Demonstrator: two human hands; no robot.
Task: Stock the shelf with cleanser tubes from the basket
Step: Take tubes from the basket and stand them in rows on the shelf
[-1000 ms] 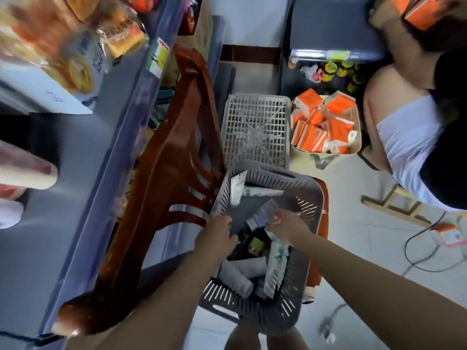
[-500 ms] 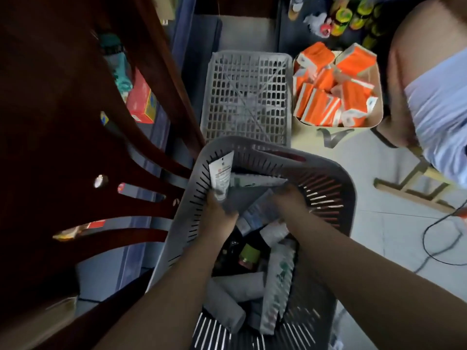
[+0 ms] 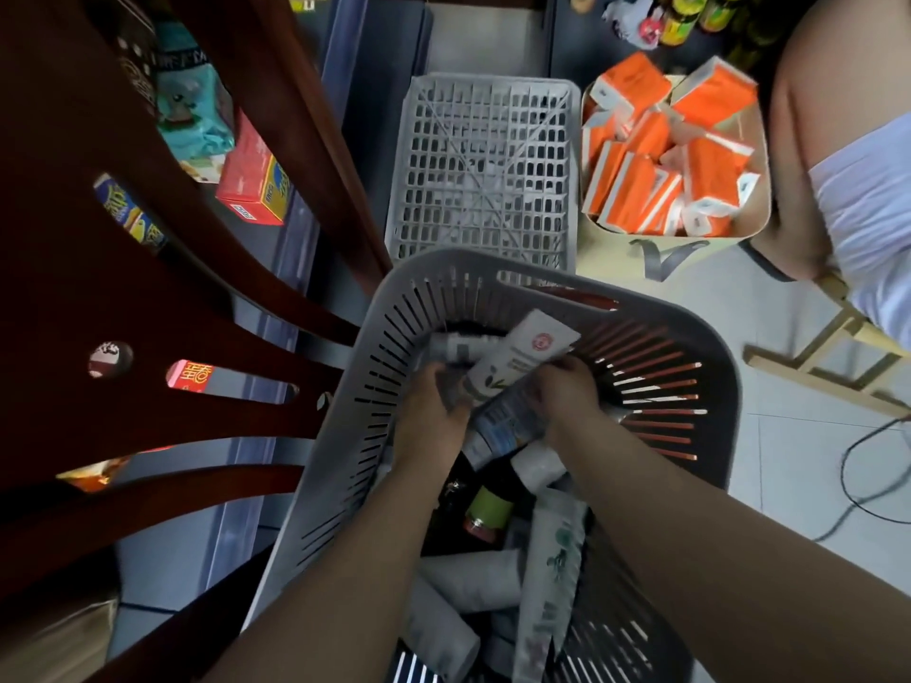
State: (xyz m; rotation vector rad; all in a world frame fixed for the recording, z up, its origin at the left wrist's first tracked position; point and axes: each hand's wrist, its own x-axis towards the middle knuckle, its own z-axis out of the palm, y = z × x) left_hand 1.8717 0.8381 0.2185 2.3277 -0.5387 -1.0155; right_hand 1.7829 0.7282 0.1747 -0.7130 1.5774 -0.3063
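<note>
A grey slotted basket [image 3: 700, 367] sits below me, holding several cleanser tubes and a dark bottle with a green label [image 3: 488, 510]. Both my hands are inside it. My left hand [image 3: 434, 411] grips the lower end of a white tube with a red round logo [image 3: 522, 357], which points up and to the right. My right hand [image 3: 567, 391] grips a blue-grey tube [image 3: 508, 426] lying just under the white one. More white tubes [image 3: 552, 574] lie in the near part of the basket. The shelf [image 3: 256, 239] stands at the left, behind a chair back.
A dark brown chair back [image 3: 197, 337] fills the left. Beyond the basket, an upturned grey crate [image 3: 483, 175] and a tub of orange packs [image 3: 670, 155] stand on the floor. A seated person [image 3: 848, 155] is at the right, with a black cable [image 3: 867, 480] on the tiles.
My view dropped closer to the basket. The white tube that leaned on the basket's left wall is now in my left hand, tilted right. My right hand closed on the blue-grey tube.
</note>
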